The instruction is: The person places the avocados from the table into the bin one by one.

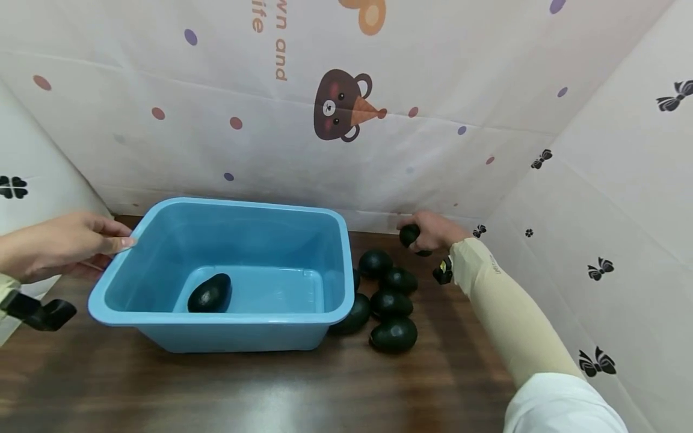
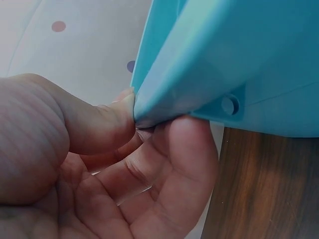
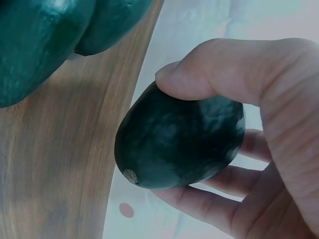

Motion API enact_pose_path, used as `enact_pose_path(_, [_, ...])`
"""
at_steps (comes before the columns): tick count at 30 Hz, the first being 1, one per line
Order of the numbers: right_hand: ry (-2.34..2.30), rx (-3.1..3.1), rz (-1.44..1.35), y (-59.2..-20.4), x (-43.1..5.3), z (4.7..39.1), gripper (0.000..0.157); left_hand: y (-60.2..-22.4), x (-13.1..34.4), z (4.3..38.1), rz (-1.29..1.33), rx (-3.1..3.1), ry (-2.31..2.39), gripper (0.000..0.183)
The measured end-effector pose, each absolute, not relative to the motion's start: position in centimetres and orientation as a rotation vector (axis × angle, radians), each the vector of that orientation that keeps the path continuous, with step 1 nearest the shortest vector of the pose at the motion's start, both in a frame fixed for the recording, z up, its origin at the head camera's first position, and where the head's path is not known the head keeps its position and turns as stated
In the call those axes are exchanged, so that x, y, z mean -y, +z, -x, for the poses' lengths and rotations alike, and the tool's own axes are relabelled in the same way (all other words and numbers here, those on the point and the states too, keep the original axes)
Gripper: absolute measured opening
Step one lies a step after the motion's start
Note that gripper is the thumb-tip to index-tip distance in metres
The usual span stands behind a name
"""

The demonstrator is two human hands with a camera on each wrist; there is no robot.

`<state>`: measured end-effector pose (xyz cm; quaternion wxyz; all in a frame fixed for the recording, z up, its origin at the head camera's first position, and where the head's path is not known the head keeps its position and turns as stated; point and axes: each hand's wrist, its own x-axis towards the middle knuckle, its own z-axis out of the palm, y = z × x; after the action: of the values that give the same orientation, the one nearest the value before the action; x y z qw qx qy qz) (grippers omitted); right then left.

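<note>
My left hand [image 1: 81, 243] pinches the left rim of a blue plastic basin [image 1: 216, 319], thumb on the outer edge and fingers curled beneath, as the left wrist view shows close up. Inside the basin lies one dark green avocado [image 1: 209, 293]. To the right, near the back wall, my right hand [image 1: 435, 230] grips another avocado [image 3: 179, 139] between thumb and fingers; its stem scar shows in the right wrist view. Just left of that hand, several more avocados [image 1: 391, 304] lie grouped on the table beside the basin, some partly hidden by its right side.
The brown wooden table [image 1: 260, 391] reaches up to a pale printed sheet [image 1: 271, 150] at the back. Another pale sheet with black bows [image 1: 574, 210] closes off the right side, and one more [image 1: 32, 156] stands on the left.
</note>
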<state>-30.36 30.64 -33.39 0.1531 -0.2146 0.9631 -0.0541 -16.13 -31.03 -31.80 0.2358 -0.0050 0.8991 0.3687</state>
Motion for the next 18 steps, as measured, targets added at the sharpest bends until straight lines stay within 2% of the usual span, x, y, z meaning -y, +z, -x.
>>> enact_pose_path(18, [-0.179,-2.760,0.629,-31.4,-30.5,29.9,0.061,-31.7,31.0,16.0,0.008,-2.458,1.012,0.058])
